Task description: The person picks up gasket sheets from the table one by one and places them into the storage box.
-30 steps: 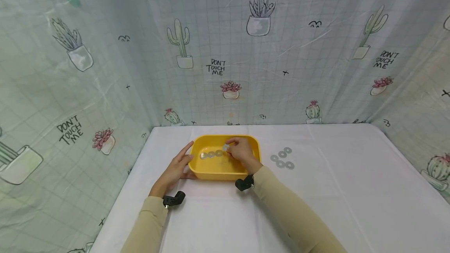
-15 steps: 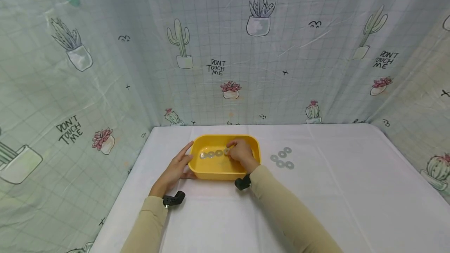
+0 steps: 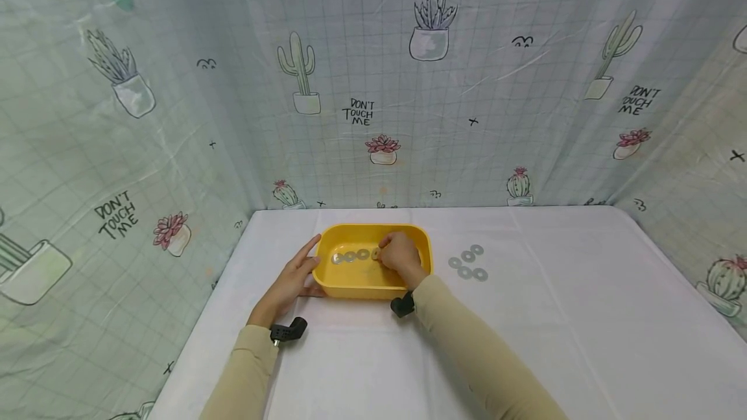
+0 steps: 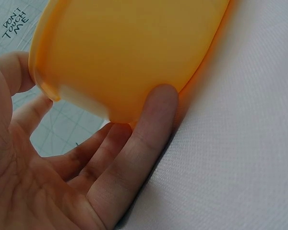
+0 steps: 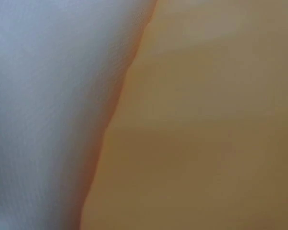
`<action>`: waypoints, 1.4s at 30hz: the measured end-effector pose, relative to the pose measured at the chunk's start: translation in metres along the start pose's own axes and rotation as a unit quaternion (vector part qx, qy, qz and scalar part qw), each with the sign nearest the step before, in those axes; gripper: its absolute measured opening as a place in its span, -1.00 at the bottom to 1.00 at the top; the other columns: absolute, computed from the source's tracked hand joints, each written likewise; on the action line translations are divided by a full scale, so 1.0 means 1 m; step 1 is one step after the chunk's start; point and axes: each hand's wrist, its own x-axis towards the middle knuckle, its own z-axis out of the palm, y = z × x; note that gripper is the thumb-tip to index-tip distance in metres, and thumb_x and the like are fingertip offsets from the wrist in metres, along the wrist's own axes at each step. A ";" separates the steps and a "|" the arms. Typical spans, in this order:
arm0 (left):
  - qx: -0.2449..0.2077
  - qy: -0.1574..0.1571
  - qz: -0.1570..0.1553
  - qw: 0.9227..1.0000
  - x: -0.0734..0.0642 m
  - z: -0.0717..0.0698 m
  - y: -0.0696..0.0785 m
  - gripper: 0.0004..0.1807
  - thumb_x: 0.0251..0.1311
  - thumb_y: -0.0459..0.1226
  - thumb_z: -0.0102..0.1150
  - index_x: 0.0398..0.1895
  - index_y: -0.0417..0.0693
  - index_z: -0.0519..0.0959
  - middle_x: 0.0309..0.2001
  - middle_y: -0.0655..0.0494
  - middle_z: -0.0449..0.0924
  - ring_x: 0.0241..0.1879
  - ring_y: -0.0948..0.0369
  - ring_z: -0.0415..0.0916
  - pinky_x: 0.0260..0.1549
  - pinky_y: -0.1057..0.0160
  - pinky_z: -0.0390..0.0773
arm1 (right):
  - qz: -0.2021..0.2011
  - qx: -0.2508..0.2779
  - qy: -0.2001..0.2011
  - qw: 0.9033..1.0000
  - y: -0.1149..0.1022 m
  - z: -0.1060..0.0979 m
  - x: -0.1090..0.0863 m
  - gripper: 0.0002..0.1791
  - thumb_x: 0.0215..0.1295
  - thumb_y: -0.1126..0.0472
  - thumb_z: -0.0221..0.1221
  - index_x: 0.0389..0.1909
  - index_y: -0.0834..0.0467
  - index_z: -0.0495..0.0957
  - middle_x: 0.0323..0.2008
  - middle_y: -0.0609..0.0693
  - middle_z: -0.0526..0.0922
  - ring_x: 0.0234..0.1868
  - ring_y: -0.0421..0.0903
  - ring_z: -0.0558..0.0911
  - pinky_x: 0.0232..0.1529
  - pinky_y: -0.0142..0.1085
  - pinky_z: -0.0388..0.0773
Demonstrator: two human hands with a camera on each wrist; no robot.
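A yellow plastic tray stands on the white table, and a row of flat grey washers lies across its floor. Around the tray's left end my left hand holds it. In the left wrist view the thumb presses on the wall, with other fingers at the rim and below. My right hand reaches into the tray, fingertips bent at the right edge of the last washer in the row; they cover part of it. The right wrist view has only the tray's blurred outer wall.
Several more washers lie loosely grouped on the table to the right of the tray. A curtain printed with cacti hangs behind the table and along both sides. Each wrist wears a small black camera.
The right hand has lowered the washer into line with the others, and its fingers have drawn slightly to the right, uncovering more of it. My left hand and the tray stay put.
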 end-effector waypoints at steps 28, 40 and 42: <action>-0.013 0.006 -0.003 1.000 0.002 -0.001 -0.004 -0.43 0.59 -0.06 -0.10 0.51 0.76 0.14 0.40 -0.14 0.35 0.03 -0.01 0.63 -0.17 -0.07 0.80 | -0.158 0.249 0.009 0.955 -0.001 -0.002 -0.002 -0.77 0.49 0.21 0.18 0.03 0.23 0.61 -0.27 0.14 0.65 -0.26 0.32 0.66 -0.10 0.14 0.74; -0.014 0.006 -0.002 1.000 0.002 0.000 -0.003 -0.43 0.58 -0.07 -0.11 0.51 0.77 0.14 0.33 -0.16 0.38 -0.03 0.01 0.65 -0.19 -0.07 0.80 | -0.219 0.245 0.041 0.944 0.030 -0.057 -0.020 -0.82 0.53 0.18 0.14 0.02 0.11 0.61 -0.28 0.20 0.65 -0.45 -0.06 0.55 -0.38 -0.42 0.66; -0.014 0.009 -0.003 1.000 0.002 0.000 -0.004 -0.43 0.58 -0.08 -0.11 0.50 0.77 0.15 0.33 -0.17 0.38 -0.05 0.02 0.65 -0.20 -0.07 0.81 | -0.221 0.237 0.047 0.945 0.040 -0.069 -0.021 -0.81 0.53 0.18 0.13 0.03 0.12 0.60 -0.28 0.21 0.65 -0.44 -0.08 0.54 -0.38 -0.43 0.66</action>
